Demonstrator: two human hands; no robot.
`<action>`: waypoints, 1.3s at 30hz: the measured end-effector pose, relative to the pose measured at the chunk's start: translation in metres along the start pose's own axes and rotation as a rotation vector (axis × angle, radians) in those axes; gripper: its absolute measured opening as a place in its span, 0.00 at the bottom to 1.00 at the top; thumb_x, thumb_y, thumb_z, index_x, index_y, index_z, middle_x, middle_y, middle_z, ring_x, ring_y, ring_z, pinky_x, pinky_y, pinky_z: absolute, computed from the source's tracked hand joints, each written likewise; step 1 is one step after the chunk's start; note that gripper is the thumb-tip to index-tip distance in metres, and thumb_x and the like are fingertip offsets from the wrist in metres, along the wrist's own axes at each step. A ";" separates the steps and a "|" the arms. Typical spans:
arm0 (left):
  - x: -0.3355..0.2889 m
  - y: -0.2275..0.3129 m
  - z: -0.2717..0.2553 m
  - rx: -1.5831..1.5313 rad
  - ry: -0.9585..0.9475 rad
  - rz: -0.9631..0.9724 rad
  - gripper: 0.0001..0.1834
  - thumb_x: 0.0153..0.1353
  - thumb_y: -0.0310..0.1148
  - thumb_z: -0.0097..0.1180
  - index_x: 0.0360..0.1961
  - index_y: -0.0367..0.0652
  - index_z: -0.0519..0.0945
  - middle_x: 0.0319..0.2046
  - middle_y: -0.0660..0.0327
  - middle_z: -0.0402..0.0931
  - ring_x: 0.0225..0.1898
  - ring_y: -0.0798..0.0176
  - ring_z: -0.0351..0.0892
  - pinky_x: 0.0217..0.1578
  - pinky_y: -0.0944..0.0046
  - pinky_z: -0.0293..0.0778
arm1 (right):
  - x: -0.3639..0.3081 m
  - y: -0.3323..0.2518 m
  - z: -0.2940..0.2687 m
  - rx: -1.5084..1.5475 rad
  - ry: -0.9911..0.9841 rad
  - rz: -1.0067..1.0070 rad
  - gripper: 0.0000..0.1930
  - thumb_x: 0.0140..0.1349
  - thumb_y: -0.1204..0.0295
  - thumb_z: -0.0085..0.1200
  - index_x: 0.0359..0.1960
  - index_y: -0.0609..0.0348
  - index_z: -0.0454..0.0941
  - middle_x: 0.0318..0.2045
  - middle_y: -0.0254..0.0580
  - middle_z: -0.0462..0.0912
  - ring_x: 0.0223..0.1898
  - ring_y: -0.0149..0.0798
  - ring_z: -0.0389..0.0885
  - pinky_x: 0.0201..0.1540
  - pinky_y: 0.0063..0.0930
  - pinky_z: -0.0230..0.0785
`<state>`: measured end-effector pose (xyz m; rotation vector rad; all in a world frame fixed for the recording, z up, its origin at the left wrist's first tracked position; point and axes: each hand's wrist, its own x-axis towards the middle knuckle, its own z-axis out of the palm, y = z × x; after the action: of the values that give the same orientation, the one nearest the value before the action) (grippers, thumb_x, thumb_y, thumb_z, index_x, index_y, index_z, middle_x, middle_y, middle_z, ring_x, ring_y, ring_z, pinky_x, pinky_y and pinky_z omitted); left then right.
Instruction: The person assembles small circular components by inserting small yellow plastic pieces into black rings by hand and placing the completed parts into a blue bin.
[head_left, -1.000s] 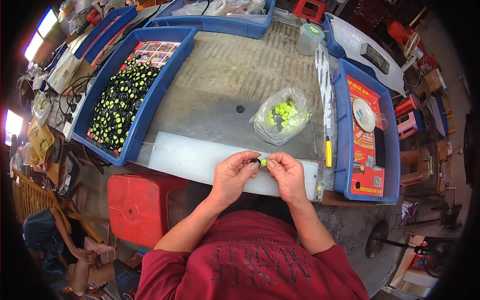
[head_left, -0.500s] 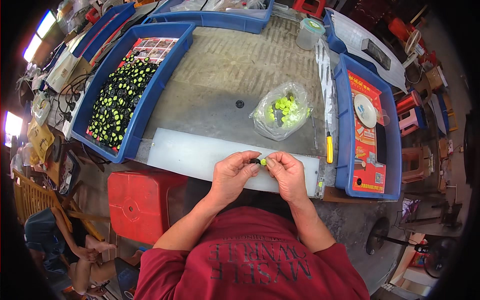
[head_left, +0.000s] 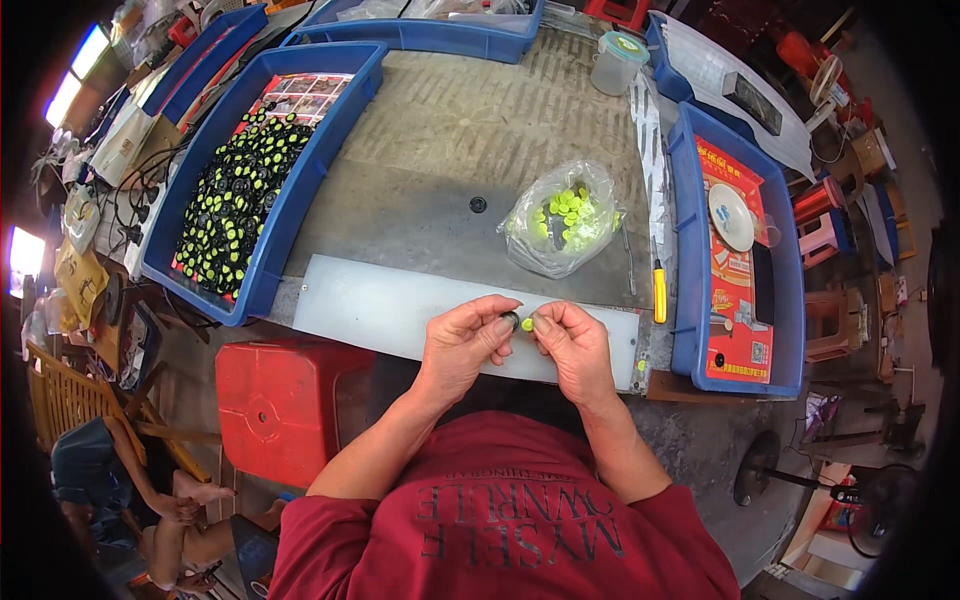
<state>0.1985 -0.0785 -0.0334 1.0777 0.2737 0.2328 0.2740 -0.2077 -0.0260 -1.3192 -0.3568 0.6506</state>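
Note:
Over the front of a white board [head_left: 390, 305], my two hands meet with fingers closed. My left hand [head_left: 460, 340] pinches a small round black part [head_left: 512, 319] between thumb and fingers. Right beside it, my right hand [head_left: 577, 350] grips a small yellow-green disc [head_left: 528, 325] by its edge. A narrow gap seems to separate the two pieces. Beyond the board, a clear plastic bag [head_left: 530, 245] holds more yellow-green discs [head_left: 570, 205]. One black round part [head_left: 478, 205] lies alone on the table [head_left: 400, 160].
On the left, a blue tray [head_left: 310, 185] holds a heap of black parts with yellow-green centres [head_left: 235, 200]. A yellow-handled tool [head_left: 659, 295] lies near the right blue tray [head_left: 687, 290], which contains a white plate [head_left: 731, 218]. A red stool [head_left: 270, 410] stands left; another person [head_left: 110, 480] sits beyond it.
The black part has tilted in my left fingers, and a small gap now shows between it and the disc. My right hand has barely moved.

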 end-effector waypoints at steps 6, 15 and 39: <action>0.001 -0.004 -0.001 0.005 -0.029 -0.015 0.13 0.54 0.24 0.51 0.41 0.31 0.71 0.26 0.59 0.73 0.27 0.70 0.73 0.29 0.72 0.71 | -0.001 0.000 0.002 -0.011 0.004 0.013 0.05 0.57 0.73 0.47 0.30 0.63 0.72 0.20 0.25 0.68 0.21 0.18 0.61 0.23 0.11 0.54; 0.000 -0.005 -0.001 0.124 0.024 0.053 0.10 0.53 0.22 0.51 0.37 0.31 0.73 0.27 0.58 0.74 0.29 0.69 0.74 0.30 0.73 0.71 | -0.001 0.001 0.002 0.008 0.017 0.002 0.06 0.58 0.73 0.47 0.30 0.63 0.72 0.20 0.25 0.69 0.21 0.17 0.60 0.23 0.11 0.53; -0.002 -0.004 0.004 0.096 0.035 -0.018 0.05 0.54 0.23 0.50 0.33 0.32 0.72 0.24 0.60 0.74 0.25 0.71 0.73 0.26 0.74 0.72 | -0.004 0.008 0.007 -0.401 0.132 -0.254 0.05 0.56 0.75 0.49 0.29 0.64 0.72 0.22 0.27 0.71 0.23 0.18 0.64 0.25 0.11 0.58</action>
<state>0.1984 -0.0842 -0.0348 1.1664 0.3284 0.2239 0.2648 -0.2039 -0.0321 -1.6545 -0.5565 0.2826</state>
